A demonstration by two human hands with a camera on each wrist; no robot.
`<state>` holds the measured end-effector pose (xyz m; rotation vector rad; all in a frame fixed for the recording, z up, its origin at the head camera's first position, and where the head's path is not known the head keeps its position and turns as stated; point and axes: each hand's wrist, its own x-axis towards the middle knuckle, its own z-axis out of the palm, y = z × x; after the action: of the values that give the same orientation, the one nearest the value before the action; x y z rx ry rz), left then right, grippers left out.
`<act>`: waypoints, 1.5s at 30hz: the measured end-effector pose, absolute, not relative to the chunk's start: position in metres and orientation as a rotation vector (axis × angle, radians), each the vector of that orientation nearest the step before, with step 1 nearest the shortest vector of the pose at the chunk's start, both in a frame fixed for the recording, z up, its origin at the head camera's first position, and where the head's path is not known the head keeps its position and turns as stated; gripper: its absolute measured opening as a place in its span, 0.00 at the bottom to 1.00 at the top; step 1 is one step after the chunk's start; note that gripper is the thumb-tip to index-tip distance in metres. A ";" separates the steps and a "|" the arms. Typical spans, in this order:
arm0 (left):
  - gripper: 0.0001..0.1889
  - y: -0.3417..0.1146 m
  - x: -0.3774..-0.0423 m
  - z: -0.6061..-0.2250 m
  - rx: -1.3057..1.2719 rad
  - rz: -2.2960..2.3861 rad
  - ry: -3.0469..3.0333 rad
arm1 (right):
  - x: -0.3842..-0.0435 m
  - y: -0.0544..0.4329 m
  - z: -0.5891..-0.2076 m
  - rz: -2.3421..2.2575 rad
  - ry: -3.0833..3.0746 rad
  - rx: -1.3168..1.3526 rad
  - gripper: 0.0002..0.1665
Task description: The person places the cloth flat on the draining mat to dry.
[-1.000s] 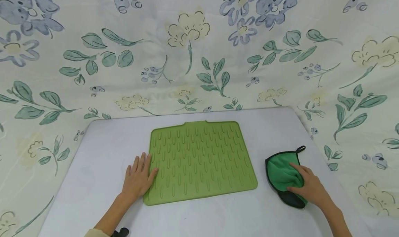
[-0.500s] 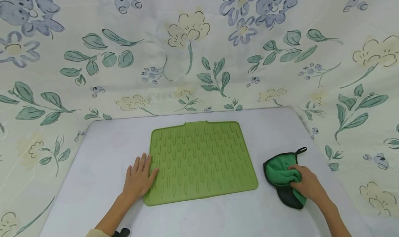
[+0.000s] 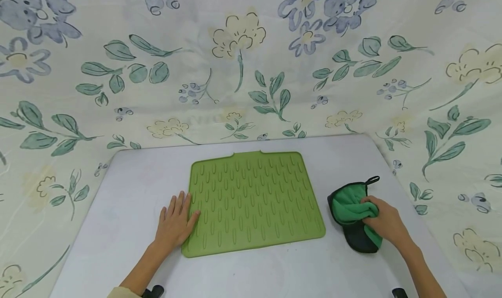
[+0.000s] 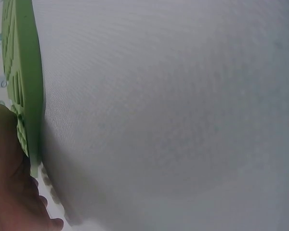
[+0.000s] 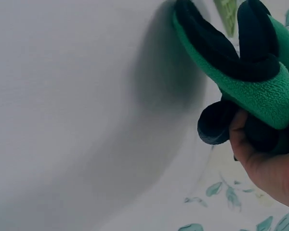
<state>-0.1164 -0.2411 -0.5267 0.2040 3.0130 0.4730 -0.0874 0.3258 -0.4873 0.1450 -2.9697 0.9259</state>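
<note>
Green cloth (image 3: 348, 206) sits gripped in the right hand (image 3: 387, 219); the left hand (image 3: 173, 225), fingers straight, touches the left edge of the mat (image 3: 255, 202); white table (image 3: 333, 167) separates them.

Not a word I can read from here.
Low on the floral cloth (image 3: 219, 82) behind the bench (image 3: 137, 184), between a pale yellow printed flower (image 3: 167, 128) and a smaller yellow bloom (image 3: 234, 115) to its right, there's a ghostly row of letter-like marks (image 3: 205, 119), too washed out for me to make out any character.
</note>
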 end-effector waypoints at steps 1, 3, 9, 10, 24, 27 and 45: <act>0.36 -0.241 -0.116 -0.526 0.204 0.474 3.012 | -0.089 0.324 -0.485 0.931 -2.964 0.152 0.23; 0.36 -0.241 -0.116 -0.526 0.203 0.481 3.012 | -0.093 0.321 -0.482 0.938 -2.956 0.159 0.22; 0.36 -0.241 -0.115 -0.526 0.203 0.489 3.010 | -0.106 0.309 -0.471 0.973 -2.949 0.176 0.22; 0.36 -0.241 -0.115 -0.526 0.203 0.489 3.010 | -0.108 0.306 -0.469 0.979 -2.944 0.186 0.22; 0.36 -0.242 -0.118 -0.528 0.217 0.473 3.035 | -0.134 0.264 -0.455 1.081 -2.853 0.318 0.21; 0.36 -0.243 -0.118 -0.528 0.216 0.465 3.040 | -0.139 0.256 -0.456 1.094 -2.847 0.327 0.21; 0.36 -0.242 -0.116 -0.534 0.204 0.463 3.067 | -0.173 0.206 -0.451 1.144 -2.761 0.526 0.21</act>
<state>-0.1158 -0.2418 -0.5344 0.2044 3.0666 0.4626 -0.1733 0.2059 -0.4508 0.5258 -2.7608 1.1439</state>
